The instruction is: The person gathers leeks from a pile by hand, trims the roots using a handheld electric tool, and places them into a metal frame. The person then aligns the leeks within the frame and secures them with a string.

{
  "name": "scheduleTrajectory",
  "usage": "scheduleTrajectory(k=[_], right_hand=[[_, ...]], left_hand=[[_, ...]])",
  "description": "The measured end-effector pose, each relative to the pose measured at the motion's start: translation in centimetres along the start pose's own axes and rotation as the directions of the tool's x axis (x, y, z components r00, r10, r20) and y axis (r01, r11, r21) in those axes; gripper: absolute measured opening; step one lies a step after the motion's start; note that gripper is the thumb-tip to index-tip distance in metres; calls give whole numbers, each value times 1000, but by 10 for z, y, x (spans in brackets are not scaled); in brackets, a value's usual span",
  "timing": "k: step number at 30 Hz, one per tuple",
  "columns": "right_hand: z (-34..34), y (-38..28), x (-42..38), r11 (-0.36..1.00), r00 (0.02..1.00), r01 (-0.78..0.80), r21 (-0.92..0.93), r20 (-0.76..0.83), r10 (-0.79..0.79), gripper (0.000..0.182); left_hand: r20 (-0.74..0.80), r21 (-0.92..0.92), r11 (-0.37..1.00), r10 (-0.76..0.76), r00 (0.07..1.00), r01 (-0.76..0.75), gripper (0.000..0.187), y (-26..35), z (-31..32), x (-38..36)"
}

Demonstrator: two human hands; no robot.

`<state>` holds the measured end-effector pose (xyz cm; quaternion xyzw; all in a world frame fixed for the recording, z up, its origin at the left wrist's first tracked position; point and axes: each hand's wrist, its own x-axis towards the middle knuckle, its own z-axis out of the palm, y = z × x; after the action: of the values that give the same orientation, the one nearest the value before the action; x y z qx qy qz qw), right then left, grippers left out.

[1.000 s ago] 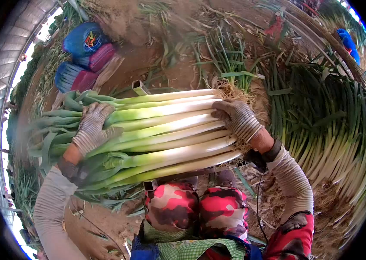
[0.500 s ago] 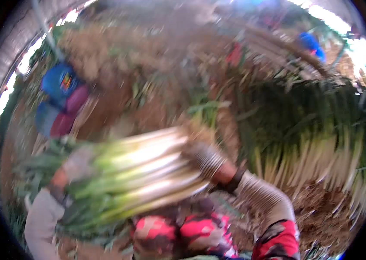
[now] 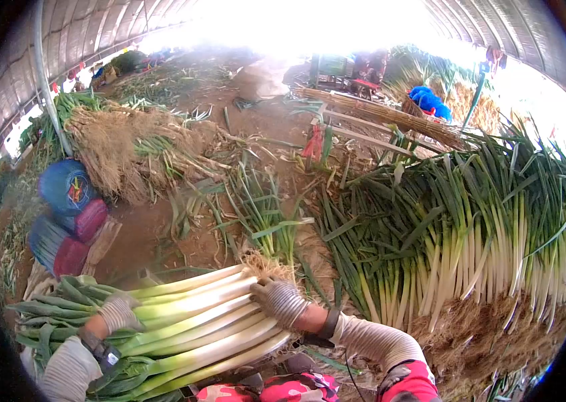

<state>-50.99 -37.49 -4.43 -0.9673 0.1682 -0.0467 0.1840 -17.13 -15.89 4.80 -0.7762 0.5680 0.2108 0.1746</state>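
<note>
A bundle of leeks (image 3: 206, 305) lies across in front of my body, its green leaves to the left and its white stems and roots to the right. My left hand (image 3: 119, 313), in a striped glove, presses onto the bundle where white turns to green, its fingers curled over the stalks. My right hand (image 3: 279, 301), gloved as well, is closed around the root end. The fingertips on the underside are hidden behind the stalks. Brown root hairs (image 3: 266, 264) stick out beyond my right hand.
Many leeks (image 3: 470, 244) stand in a long row on the right, roots down on the soil. Root-covered plants (image 3: 119, 151) are heaped at the upper left. Blue and maroon bundles (image 3: 72, 218) sit at the left. Wooden poles (image 3: 390, 117) and a blue item (image 3: 429, 102) lie further back.
The view has tilted up and sharpened, showing more of the tunnel. The leek bundle appears lower in view, with both hands still on it.
</note>
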Motion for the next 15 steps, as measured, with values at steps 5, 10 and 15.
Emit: scheduleTrajectory(k=[5,10,15], right_hand=[[-11,-44,41,992,905,106,-65,-406,-123,52],[34,-15,74,985,997,73,155,-1,-73,54],[25,-30,73,957,960,166,-239,-185,-212,36]], left_hand=[[-133,2,995,-101,986,103,61,20,4,-15],[-207,-244,967,20,978,-72,66,40,-12,-29],[-244,-422,886,93,965,-192,35,2,-28,-31]])
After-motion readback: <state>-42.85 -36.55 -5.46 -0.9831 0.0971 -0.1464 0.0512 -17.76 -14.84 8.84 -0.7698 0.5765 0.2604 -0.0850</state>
